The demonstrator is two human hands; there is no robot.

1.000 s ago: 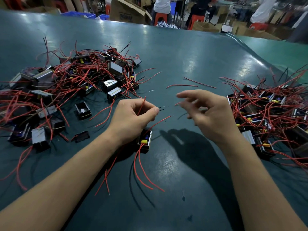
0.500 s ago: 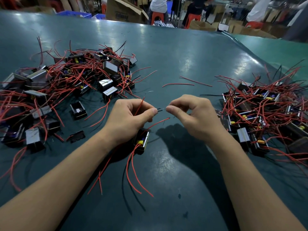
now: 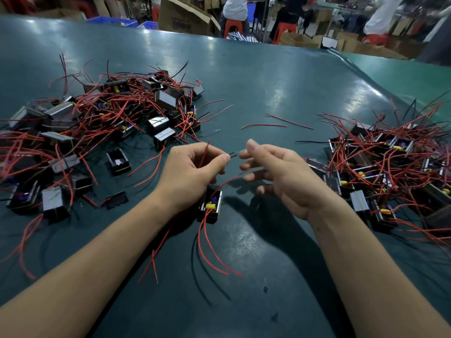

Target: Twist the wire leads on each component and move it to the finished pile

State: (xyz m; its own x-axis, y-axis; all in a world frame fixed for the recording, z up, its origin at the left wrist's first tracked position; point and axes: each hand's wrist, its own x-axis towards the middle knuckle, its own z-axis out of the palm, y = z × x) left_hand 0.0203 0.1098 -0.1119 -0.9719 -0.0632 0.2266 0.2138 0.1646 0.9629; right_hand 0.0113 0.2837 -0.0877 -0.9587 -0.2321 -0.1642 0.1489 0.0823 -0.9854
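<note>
A small black box-shaped component with a yellow part and a blue part on its top face (image 3: 211, 206) sits on the dark green tabletop (image 3: 268, 93), tucked just under the heel of the left hand (image 3: 192, 172). Thin red and black wire leads (image 3: 210, 250) trail from it toward the near edge, and another red lead arcs up from it toward the fingers. The left hand is curled and pinches a short black lead end (image 3: 233, 156) between thumb and forefinger, with a red lead standing up through the fist. The right hand (image 3: 280, 174) is blurred; its thumb and forefinger meet at the bare tip of that lead, the other fingers loosely spread. A tangled heap of like components (image 3: 102, 123) lies to the left, another heap (image 3: 390, 162) to the right.
</note>
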